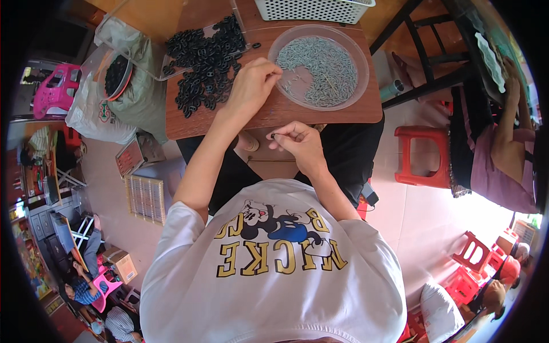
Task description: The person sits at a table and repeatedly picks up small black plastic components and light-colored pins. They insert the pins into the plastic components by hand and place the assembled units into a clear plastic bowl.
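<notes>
Left hand (251, 86) pinches grey pins at the rim of the clear round plastic bowl (360, 51); right hand (300, 143) pinches a small black ring (273, 136) beside the bowl's table edge, so a slip likely drops it.

a pale pink tiled floor (423, 223) is seen under even daylight. red plastic stools (422, 155) are set to the right, beside a dark metal chair frame (426, 51). a pink toy car (54, 86) and cardboard boxes (123, 264) are placed left.
</notes>
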`<action>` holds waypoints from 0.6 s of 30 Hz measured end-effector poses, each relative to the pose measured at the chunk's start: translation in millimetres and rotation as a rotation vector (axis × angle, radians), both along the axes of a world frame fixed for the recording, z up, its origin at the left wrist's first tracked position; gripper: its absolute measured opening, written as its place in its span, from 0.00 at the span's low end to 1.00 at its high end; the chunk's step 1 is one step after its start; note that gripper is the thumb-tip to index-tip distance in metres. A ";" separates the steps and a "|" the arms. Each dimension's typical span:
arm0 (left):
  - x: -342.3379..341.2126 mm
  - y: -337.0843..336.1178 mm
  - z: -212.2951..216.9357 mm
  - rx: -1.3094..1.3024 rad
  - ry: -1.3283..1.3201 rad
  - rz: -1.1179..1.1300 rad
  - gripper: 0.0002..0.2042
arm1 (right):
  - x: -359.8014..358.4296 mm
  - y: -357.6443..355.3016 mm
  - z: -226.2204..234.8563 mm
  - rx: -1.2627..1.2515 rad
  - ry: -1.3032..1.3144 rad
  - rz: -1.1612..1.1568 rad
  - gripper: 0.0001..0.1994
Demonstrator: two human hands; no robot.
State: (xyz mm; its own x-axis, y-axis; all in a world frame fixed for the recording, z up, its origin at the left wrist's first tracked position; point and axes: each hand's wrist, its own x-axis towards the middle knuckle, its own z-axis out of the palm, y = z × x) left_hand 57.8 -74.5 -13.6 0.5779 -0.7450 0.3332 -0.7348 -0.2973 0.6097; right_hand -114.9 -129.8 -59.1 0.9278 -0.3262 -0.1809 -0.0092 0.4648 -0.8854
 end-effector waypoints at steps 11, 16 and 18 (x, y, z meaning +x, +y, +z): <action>30.5 -49.7 -27.6 0.293 -0.290 -0.186 0.06 | -31.0 -25.2 -13.5 0.066 0.026 -0.107 0.09; 29.3 -54.3 -29.0 0.334 -0.318 -0.196 0.05 | -33.4 -26.2 -18.6 0.104 0.028 -0.074 0.09; 30.5 -53.4 -30.0 0.346 -0.323 -0.210 0.05 | -33.1 -26.1 -18.0 0.099 0.035 -0.073 0.09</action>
State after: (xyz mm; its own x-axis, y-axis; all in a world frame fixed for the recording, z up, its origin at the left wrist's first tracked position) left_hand 88.4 -127.9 -43.6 0.3124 -0.9320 0.1840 -0.9349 -0.2672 0.2337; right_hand -148.0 -155.8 -77.1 0.8950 -0.3712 -0.2475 -0.0024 0.5509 -0.8346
